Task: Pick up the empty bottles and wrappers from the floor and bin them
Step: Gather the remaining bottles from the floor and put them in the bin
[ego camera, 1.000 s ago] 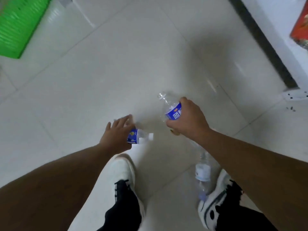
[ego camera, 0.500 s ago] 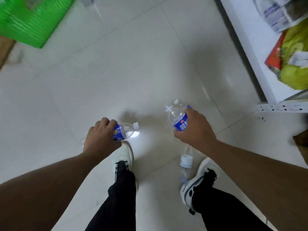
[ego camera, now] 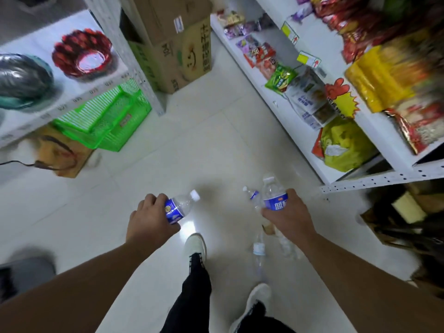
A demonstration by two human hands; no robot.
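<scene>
Left hand, at 8 o'clock of frame centre: closed around a clear water bottle with blue label, white cap aimed toward 2 o'clock, held above the tiled floor.

Right hand, at 4 o'clock: clamped on a second blue-labelled bottle, neck up; apparently bunching further bottles in the same grip, one small bottle poking out toward 10 o'clock, others hanging below the palm. Exact count not discernible.

No bin identifiable in view. Green basket at 10 o'clock, snack shelving at 2 o'clock.

Risks:
- Slippage of the hanging bottles from the overloaded right grip: smooth, crushable plastic.
- Foot rolling on a dropped bottle mid-stride.
- Wrappers missed: none visible on the floor here.
</scene>
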